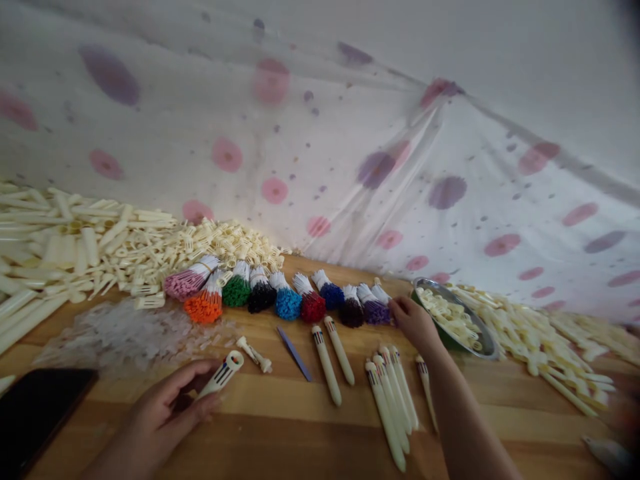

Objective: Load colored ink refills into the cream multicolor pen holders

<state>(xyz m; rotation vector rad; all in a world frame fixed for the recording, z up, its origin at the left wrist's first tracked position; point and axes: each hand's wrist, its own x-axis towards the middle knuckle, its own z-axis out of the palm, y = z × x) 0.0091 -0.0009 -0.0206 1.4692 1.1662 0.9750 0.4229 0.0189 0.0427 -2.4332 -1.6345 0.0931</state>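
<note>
**Pen barrel in my left hand, right hand at the refill bundles**

Nearest me, a dark phone lies at the left edge. Beside it, my left fingers and thumb close around the cream barrel, its colored sliders facing up, its open end tilted away from me. A cluster of pens lies to the right, with 1 lone pen beside my right forearm. Beyond the barrel are a small white part, a bluish strip and 2 pens. Farther out, my right fingertips meet the purple end of the bundle row; I cannot tell whether they pinch anything. Just right sits a bowl of cream parts, before a spotted sheet.
</note>
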